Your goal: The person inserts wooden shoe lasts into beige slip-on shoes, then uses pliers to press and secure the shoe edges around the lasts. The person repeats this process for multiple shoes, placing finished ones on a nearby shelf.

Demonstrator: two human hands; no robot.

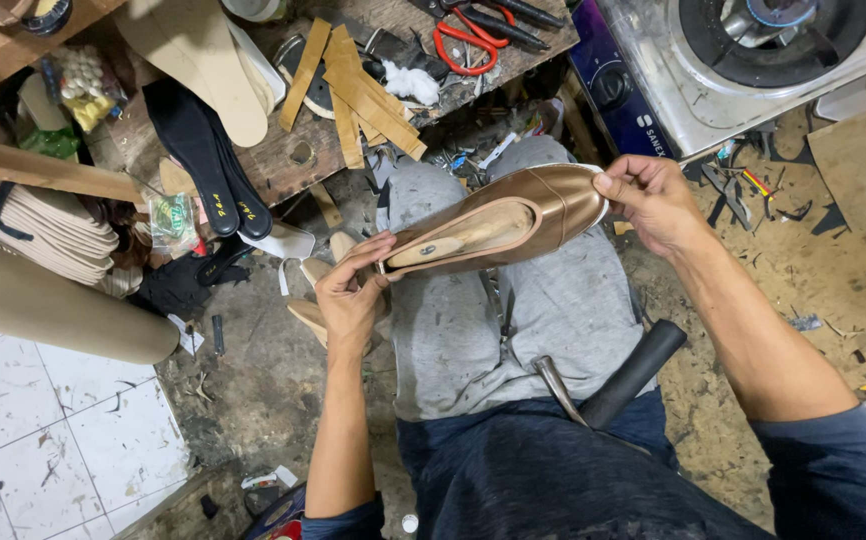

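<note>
Tool with black handle (625, 378) on lap. Bronze shoe on wooden last (498, 228) over knees — left hand (350, 298) pinching heel, right hand (653, 200) gripping toe, steadying it level. Beyond: black insoles (203, 150), red-handled pliers (468, 38) on workbench (283, 160).

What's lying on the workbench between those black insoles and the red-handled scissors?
In the head view, tan strips lie fanned between the black insoles and the red-handled scissors, with a white cotton tuft.

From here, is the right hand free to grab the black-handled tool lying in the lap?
Probably not at once: the right hand grips the toe of the bronze shoe, the left hand its heel. The black-handled tool lies uncovered on the lap, so nothing blocks it.
</note>
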